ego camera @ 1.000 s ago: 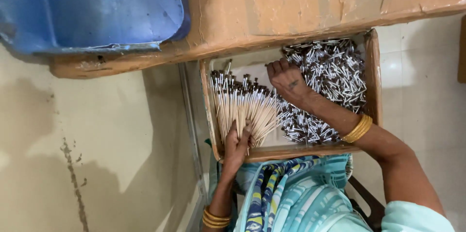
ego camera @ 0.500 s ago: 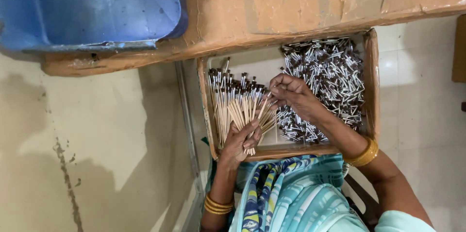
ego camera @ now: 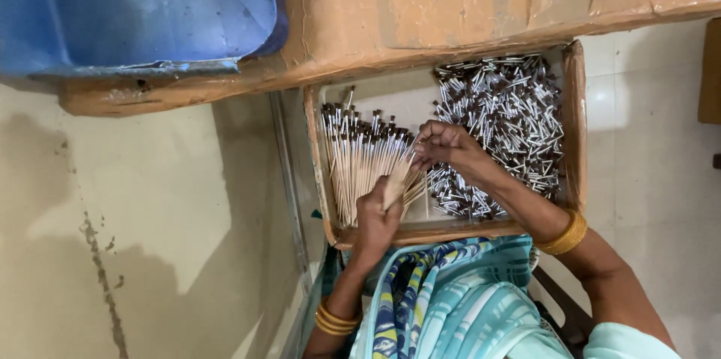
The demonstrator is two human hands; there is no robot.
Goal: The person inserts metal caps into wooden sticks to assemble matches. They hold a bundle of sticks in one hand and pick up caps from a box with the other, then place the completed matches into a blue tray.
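A shallow cardboard tray (ego camera: 572, 126) holds two lots of small parts. On its left lies a row of thin pale sticks with dark-and-silver tips (ego camera: 353, 156). On its right is a loose heap of short silver-and-brown ferrules (ego camera: 511, 119). My left hand (ego camera: 375, 220) grips a fanned bundle of the sticks (ego camera: 398, 179) at the tray's near edge. My right hand (ego camera: 443, 145) is pinched over the top ends of that bundle, at the edge of the ferrule heap. Whether a ferrule sits between its fingers is hidden.
A big brown cardboard box (ego camera: 466, 6) lies above the tray, with a blue plastic sheet (ego camera: 135, 10) on its left. Beige floor (ego camera: 135, 239) spreads to the left, white tiles (ego camera: 653, 164) to the right. My patterned blue-green clothing (ego camera: 451, 299) fills the bottom.
My right hand has moved left from the ferrule heap to the tips of the held sticks. My left hand has lifted the bundle slightly and fanned it out.
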